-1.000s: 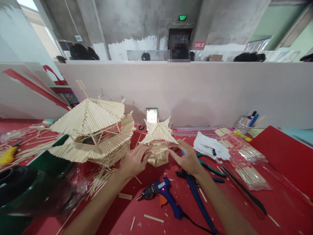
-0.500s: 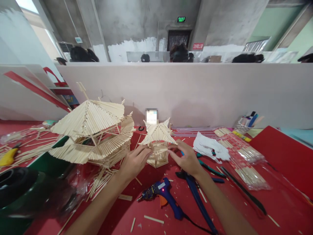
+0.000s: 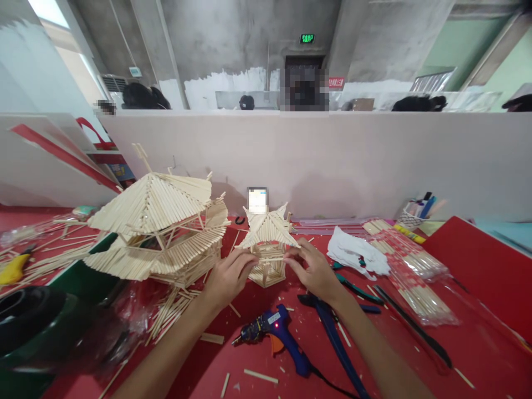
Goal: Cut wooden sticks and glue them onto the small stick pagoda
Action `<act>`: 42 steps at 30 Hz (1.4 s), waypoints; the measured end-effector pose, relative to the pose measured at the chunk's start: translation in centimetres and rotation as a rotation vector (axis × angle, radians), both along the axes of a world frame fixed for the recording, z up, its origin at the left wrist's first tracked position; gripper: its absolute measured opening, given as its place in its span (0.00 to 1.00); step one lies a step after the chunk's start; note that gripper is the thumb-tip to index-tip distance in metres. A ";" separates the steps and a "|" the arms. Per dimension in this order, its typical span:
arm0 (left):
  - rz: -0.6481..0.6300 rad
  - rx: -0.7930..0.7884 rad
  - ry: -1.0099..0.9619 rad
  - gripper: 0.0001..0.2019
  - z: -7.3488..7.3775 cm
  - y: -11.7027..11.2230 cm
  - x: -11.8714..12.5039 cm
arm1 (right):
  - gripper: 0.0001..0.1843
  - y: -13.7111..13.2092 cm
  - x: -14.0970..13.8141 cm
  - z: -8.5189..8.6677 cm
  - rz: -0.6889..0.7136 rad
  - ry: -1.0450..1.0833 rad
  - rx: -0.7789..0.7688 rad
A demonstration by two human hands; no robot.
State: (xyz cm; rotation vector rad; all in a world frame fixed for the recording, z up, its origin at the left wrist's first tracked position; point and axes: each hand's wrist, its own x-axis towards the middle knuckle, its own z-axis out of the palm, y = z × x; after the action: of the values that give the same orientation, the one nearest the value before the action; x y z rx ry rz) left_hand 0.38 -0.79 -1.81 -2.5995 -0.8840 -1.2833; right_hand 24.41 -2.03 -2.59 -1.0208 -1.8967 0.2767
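Observation:
A small pavilion model (image 3: 269, 227) made of pale wooden sticks stands on the red table in front of me. Its roof has upturned corners, and its base is a frame of sticks. My left hand (image 3: 233, 271) is at the left side of the model, fingers pinched. On the right side, my right hand (image 3: 313, 271) pinches in the same way. A short wooden stick (image 3: 271, 259) lies level between the two sets of fingertips, across the model's front under the roof. Whether it touches the frame I cannot tell.
A larger stick pavilion (image 3: 155, 221) stands to the left. Nearer me lie a blue glue gun (image 3: 286, 338) with its light on and blue-handled cutters (image 3: 338, 343). Packs of sticks (image 3: 415, 277), a white cloth (image 3: 357, 249) and a red folder (image 3: 486, 266) are at the right.
The hands stay at the small pavilion, with the stick between their fingertips now plainer to see. The view has tilted slightly upward.

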 end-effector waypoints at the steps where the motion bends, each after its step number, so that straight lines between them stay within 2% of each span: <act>1: 0.003 -0.012 -0.011 0.06 0.0 0.0 0.0 | 0.06 0.0 0.0 0.1 -0.002 0.001 -0.022; 11: 0.040 -0.134 -0.070 0.07 0.1 0.1 -0.2 | 0.07 0.1 0.2 0.6 0.038 0.013 -0.160; 17: -0.123 -0.068 -0.082 0.05 0.4 -0.3 -0.2 | 0.09 -0.5 0.6 1.9 0.140 0.036 -0.308; 20: -0.188 -0.011 -0.075 0.07 0.6 -0.9 -0.1 | 0.08 -1.0 1.0 3.1 0.225 0.047 -0.421; 23: -0.272 0.001 -0.115 0.09 1.1 -2.0 0.7 | 0.08 -1.7 1.3 4.5 0.269 0.082 -0.456; 25: -0.331 -0.064 -0.188 0.09 1.4 -3.0 1.6 | 0.11 -2.5 1.2 5.3 0.282 0.121 -0.442; 28: -0.378 -0.278 -0.377 0.08 1.4 -4.7 3.2 | 0.16 -4.0 0.5 5.8 0.315 0.197 -0.437; 30: -0.391 -0.455 -0.519 0.07 1.1 -5.7 4.2 | 0.18 -5.0 -0.1 5.6 0.348 0.261 -0.467; 33: -0.416 -0.657 -0.577 0.07 1.2 -6.6 5.2 | 0.19 -6.4 -0.6 4.8 0.383 0.350 -0.559; 35: -0.405 -0.798 -0.531 0.08 1.8 -6.9 5.6 | 0.17 -7.0 -0.3 3.9 0.308 0.338 -0.599; 38: -0.366 -1.010 -0.428 0.08 3.1 -6.8 5.8 | 0.15 -7.8 1.2 1.8 -0.026 0.100 -0.529; 39: -0.356 -1.061 -0.402 0.07 3.4 -6.7 5.7 | 0.17 -8.1 1.7 0.8 -0.160 -0.022 -0.470; 42: -0.341 -1.147 -0.366 0.06 3.8 -6.3 5.5 | 0.38 -9.2 2.5 -2.6 -0.446 -0.422 -0.383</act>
State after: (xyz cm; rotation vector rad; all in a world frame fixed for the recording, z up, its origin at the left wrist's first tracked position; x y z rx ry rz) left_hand 5.85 -7.11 1.99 -3.5148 -1.6922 -1.7211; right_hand 26.95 -11.25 -5.19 -1.8445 -1.9520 0.1738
